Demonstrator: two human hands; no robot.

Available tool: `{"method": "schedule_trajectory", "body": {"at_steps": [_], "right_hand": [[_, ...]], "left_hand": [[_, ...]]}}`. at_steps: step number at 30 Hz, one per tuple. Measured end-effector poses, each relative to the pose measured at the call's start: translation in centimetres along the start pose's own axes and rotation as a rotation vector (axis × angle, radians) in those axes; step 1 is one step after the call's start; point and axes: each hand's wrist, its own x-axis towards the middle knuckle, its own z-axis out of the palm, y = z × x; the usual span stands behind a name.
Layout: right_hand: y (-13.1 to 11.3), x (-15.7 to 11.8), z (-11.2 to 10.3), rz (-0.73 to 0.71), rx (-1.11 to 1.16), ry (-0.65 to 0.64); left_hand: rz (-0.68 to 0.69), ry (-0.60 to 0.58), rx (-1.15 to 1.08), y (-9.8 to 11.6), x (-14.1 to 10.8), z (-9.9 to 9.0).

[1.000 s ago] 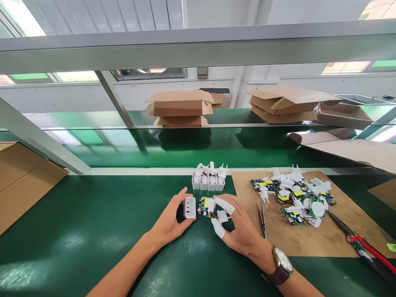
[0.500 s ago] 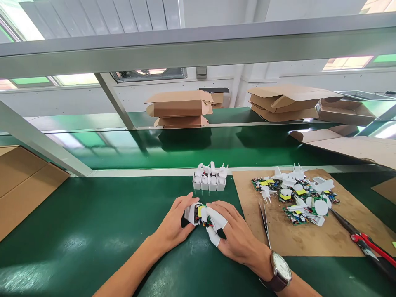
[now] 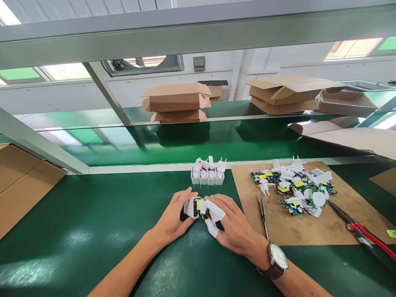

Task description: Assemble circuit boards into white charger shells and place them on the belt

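My left hand [image 3: 169,218] is closed around a small white plastic housing [image 3: 188,208], fingers on its far side and thumb on the near side. A green circuit board [image 3: 204,211] with a yellow-wrapped part sits at the housing's open right end; how far it goes in I cannot tell. My right hand [image 3: 236,227], with white covers [image 3: 216,211] on some fingers, is closed on the board's right end and hides part of it. Just beyond my hands stands a row of several white housings [image 3: 207,180] with boards and white plug parts in their tops.
On the right, a brown cardboard sheet [image 3: 297,235] bears a heap of circuit boards and plugs [image 3: 297,185], tweezers [image 3: 262,214] and red-handled cutters [image 3: 359,233]. A cardboard box [image 3: 27,181] stands at left. Flat cartons [image 3: 176,101] lie beyond the metal frame [image 3: 198,35].
The view has tipped slightly, so the scene sits higher in the picture. Both hands keep hold of the housing and board, with little visible movement between them.
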Motion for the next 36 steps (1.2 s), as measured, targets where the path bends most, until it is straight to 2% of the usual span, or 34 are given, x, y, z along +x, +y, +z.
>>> {"method": "schedule_trajectory", "body": {"at_steps": [19,22,26,29,34,36], "right_hand": [[0.1,0.0,0.5,0.031,0.05,-0.024],[0.2,0.1,0.5,0.027,0.109,-0.034],[0.6,0.0,0.6,0.08,0.28,-0.016],[1.1,-0.4,1.0,0.137,0.318,-0.008],[2.0,-0.2,1.9,0.09,0.283,-0.193],[2.4,0.3,2.0,0.104,0.236,-0.218]], "left_hand": [[0.0,0.013,0.04,0.2,0.2,0.2],[-0.004,-0.029,0.027,0.4,0.1,0.0],[-0.055,-0.148,-0.151,0.6,-0.2,0.0],[-0.109,-0.198,-0.266,0.3,-0.4,0.2],[-0.15,-0.13,-0.368,-0.3,-0.3,0.5],[-0.169,-0.127,-0.409,-0.5,-0.2,0.4]]}}
